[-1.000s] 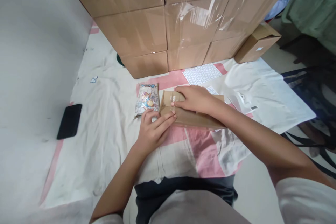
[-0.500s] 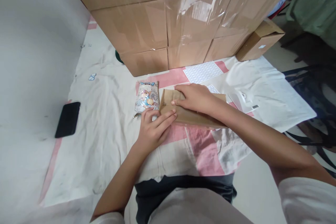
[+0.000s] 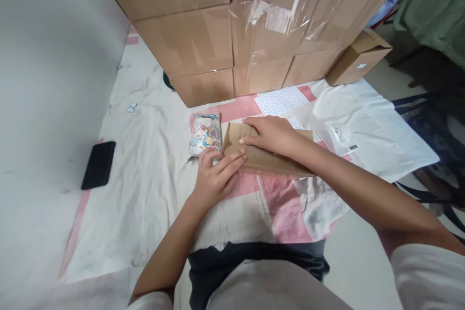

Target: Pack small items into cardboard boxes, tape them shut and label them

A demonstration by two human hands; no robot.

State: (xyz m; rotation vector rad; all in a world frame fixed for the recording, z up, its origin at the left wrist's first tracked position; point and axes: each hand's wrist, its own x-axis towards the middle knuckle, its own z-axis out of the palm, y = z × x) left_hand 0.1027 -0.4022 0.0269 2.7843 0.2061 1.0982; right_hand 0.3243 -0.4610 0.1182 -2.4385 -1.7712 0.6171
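A flat brown paper envelope (image 3: 265, 160) lies on a white and pink cloth (image 3: 152, 174) in front of me. My right hand (image 3: 271, 134) presses down flat on its left end, fingers together and stretched out. My left hand (image 3: 216, 177) rests at the envelope's near left corner, its fingers extended onto the paper's edge. Just left of the envelope lies a small colourful printed packet (image 3: 206, 134), close to my left fingertips.
A wall of taped cardboard boxes (image 3: 232, 24) stands behind. A small carton (image 3: 358, 64) leans at the right. A sheet of white labels (image 3: 281, 100) and white papers (image 3: 336, 140) lie on the cloth. A black phone (image 3: 98, 164) sits at the left.
Both hands stay pressed on the envelope in nearly the same place. Only the camera has shifted slightly.
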